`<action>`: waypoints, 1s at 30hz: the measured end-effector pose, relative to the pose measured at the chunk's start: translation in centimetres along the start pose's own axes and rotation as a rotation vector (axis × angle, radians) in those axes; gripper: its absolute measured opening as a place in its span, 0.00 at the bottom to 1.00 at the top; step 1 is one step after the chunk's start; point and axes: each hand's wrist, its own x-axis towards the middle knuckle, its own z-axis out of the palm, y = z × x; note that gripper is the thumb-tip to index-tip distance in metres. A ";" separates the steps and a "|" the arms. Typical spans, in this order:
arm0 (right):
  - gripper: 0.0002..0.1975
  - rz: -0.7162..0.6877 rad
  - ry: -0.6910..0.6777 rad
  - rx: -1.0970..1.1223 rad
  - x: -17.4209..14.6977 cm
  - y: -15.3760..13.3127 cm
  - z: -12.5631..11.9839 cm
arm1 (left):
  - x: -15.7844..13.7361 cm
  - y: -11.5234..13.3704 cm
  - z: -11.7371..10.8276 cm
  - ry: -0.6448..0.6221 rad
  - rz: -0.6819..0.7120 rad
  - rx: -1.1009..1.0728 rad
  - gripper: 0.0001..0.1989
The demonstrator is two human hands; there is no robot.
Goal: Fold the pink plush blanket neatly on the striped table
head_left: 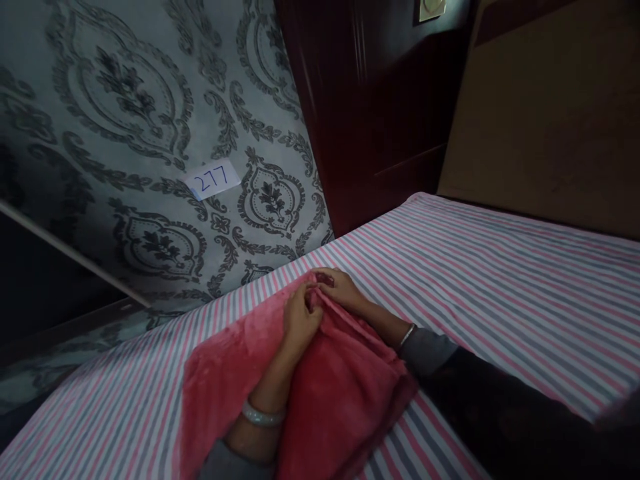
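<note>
A plush red-pink blanket (345,387) lies partly folded on the striped bed sheet (490,267). Both hands meet at its far edge, where the fabric is bunched up. My left hand (301,317) is closed on the edge, thumb and fingers pinching the cloth. Just beyond and to the right, my right hand (339,288) grips the same edge with curled fingers. One layer lies flat to the left, while another layer slopes down to the right below the hands. Bracelets circle both wrists.
Behind the bed stands a wall with patterned wallpaper (150,120) and a paper label (213,179) reading 277. A dark red wooden panel (380,120) and a brown board (545,113) border the far right side. At left, a dark opening has a pale diagonal edge (75,253).
</note>
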 end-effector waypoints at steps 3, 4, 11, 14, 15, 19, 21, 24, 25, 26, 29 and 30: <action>0.22 -0.009 -0.027 -0.009 0.0 0.0 0.0 | -0.1 0.2 0.0 0.121 -0.066 -0.219 0.17; 0.22 -0.015 -0.035 -0.010 0.0 0.0 0.0 | -0.1 0.4 -0.1 0.173 -0.071 -0.269 0.15; 0.36 -0.075 -0.041 -0.030 0.0 0.0 0.3 | -0.2 0.5 -0.2 0.316 -0.012 -0.350 0.11; 0.40 -0.101 -0.089 -0.091 -0.1 0.0 0.2 | -0.2 0.3 -0.2 0.337 -0.004 -0.326 0.09; 0.40 -0.109 -0.109 -0.105 -0.1 0.0 0.2 | -0.2 0.3 -0.2 0.331 0.004 -0.320 0.08; 0.38 -0.107 -0.165 -0.139 -0.1 0.3 0.0 | -0.3 0.6 0.1 0.237 0.052 -0.287 0.08; 0.39 -0.107 -0.184 -0.154 0.0 0.4 -0.2 | -0.3 0.8 0.1 0.157 0.070 -0.269 0.09; 0.38 -0.098 -0.195 -0.152 0.0 0.2 -0.5 | -0.3 0.9 -0.1 0.077 0.115 -0.260 0.10; 0.37 -0.088 -0.192 -0.141 0.0 0.1 -0.6 | -0.3 0.9 -0.1 0.068 0.138 -0.256 0.10; 0.36 -0.077 -0.188 -0.124 0.0 -0.1 -0.7 | -0.2 0.8 -0.1 0.062 0.164 -0.249 0.11; 0.33 -0.070 -0.180 -0.057 0.1 -0.7 -1.0 | -0.1 0.7 0.1 0.049 0.223 -0.211 0.12; 0.32 -0.080 -0.185 -0.027 0.0 -1.0 -1.1 | 0.0 0.6 0.2 0.047 0.233 -0.195 0.11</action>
